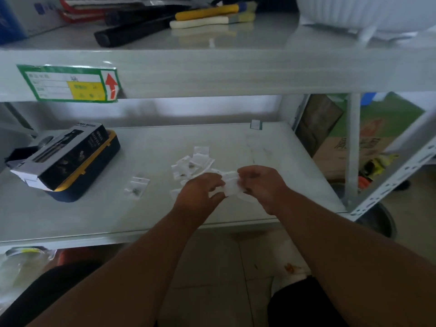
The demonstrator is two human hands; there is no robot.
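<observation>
Small clear plastic bag (232,185), thin, crumpled and whitish, is held between both hands just above the white shelf board (283,156). It looks blurred, and whether anything lies inside it cannot be told. The left hand (199,190) pinches its left edge with curled fingers and thumb; the right hand (259,185) grips its right edge the same way, knuckles up. The two hands are close together, with only the bag between them.

Just beyond the hands lies a loose pile of similar small clear bags (193,161), some holding dark specks. Left of the left hand, apart from the pile, lies a single clear bag with small dark parts (136,186). Well to the left, a black printed cardboard box (63,154) rests tilted on a navy case with yellow trim (94,178).

Bare board stretches beyond and right of the right hand up to a white metal upright (352,147). The shelf's front edge (118,234) runs under the forearms. Above the hands, the upper shelf beam (212,72) carries a green-bordered label (68,83). Both bare forearms reach forward from below and converge on the bag.
</observation>
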